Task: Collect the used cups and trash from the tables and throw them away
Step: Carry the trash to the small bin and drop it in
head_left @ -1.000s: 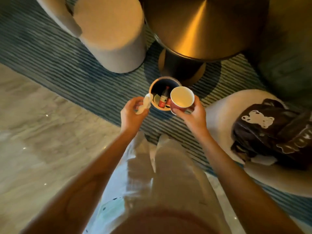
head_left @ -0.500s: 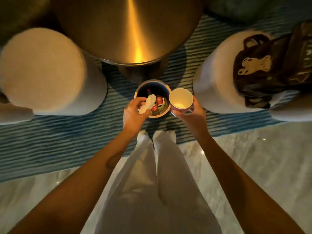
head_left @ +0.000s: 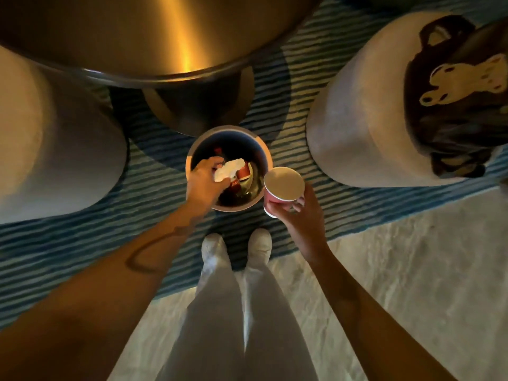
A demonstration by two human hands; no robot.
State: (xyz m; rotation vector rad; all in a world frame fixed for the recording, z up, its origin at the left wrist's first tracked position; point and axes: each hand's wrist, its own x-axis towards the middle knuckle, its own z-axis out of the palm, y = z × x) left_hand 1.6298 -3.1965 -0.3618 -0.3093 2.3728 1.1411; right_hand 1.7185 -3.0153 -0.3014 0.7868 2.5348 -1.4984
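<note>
Since 0.5 s ago the left hand [head_left: 204, 176] has reached over the bin [head_left: 264, 152], pinching the crumpled napkin [head_left: 229, 169] for dropping; beside it, the right hand [head_left: 298, 213] grips the paper cup [head_left: 283, 185], waiting.

A red cup [head_left: 277, 198] with cream inside, white tissue [head_left: 228, 169], blue-striped rug [head_left: 291, 86], brass-gold table [head_left: 154, 37].

Two hands [head_left: 204, 180] [head_left: 301, 215], one paper cup [head_left: 283, 185], one crumpled napkin [head_left: 228, 169], one bin [head_left: 261, 149], two stools [head_left: 63, 149] [head_left: 365, 127], perhaps two bottles [head_left: 244, 173] inside
</note>
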